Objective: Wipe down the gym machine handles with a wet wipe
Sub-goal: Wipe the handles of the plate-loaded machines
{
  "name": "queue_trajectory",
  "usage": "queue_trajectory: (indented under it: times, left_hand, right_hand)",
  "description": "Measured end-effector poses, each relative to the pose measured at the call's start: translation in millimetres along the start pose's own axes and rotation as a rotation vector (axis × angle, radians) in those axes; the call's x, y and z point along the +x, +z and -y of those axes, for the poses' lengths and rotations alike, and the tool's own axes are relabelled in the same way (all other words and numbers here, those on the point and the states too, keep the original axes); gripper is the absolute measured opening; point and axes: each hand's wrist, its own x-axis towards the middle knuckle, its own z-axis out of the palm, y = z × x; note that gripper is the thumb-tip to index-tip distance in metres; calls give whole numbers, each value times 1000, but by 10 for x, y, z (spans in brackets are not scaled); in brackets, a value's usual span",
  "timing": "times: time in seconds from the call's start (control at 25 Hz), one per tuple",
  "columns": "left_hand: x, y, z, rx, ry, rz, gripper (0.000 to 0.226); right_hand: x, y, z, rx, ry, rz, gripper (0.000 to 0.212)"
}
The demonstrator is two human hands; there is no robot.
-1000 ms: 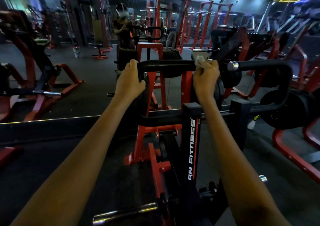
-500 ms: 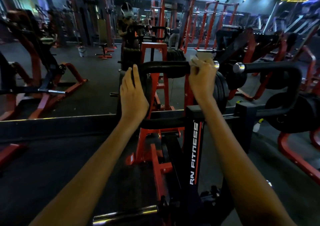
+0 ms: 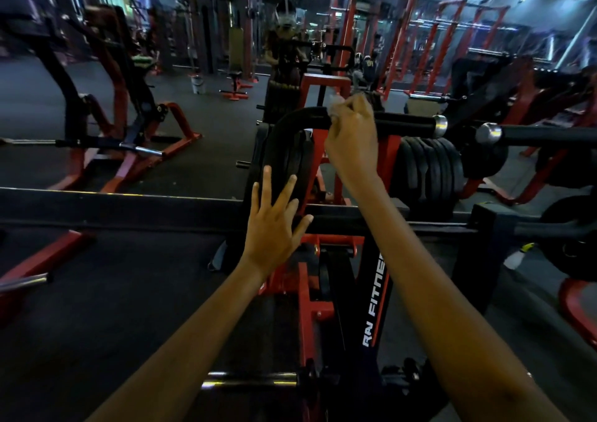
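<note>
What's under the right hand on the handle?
A white wet wipe pokes out at the fingers of the right hand, which grips the black handle. The rest of the wipe is covered.

The handle (image 3: 403,123) at upper centre was matte black with a silver end cap (image 3: 440,126). The wipe (image 3: 336,102) pinched against it looked pale, perhaps white; blur hid more. The machine frame (image 3: 307,295) at lower centre was red, its upright post (image 3: 374,311) black with white lettering and a red stripe. The weight plates (image 3: 429,169) at right were black.
</note>
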Motion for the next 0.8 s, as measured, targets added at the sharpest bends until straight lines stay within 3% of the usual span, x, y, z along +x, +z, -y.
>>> queue_trajectory:
  times: [0.12,0.28,0.44,0.52,0.68,0.8]
  left_hand:
    - [-29,8,-34,-27,-16,7,57]
    - [-138,27,-84,-25,-26,26,72]
    - [-168,21,-115,-8,-36,54,76]
    - [-181,17,-124,-3,-44,69,74]
    - [-198,19,-122,-11,-42,81,75]
    - [-210,26,-137,9,-43,94,81]
  right_hand:
    - [26,-5,-32,58,-131,54,22]
    - [8,-26,-66,40,-6,-10,23]
    - [-19,125,243,48,-266,216,23]
    - [10,98,212,32,-314,250,24]
    - [34,-35,2,-3,-50,98,25]
    - [28,31,114,-12,-127,132,24]
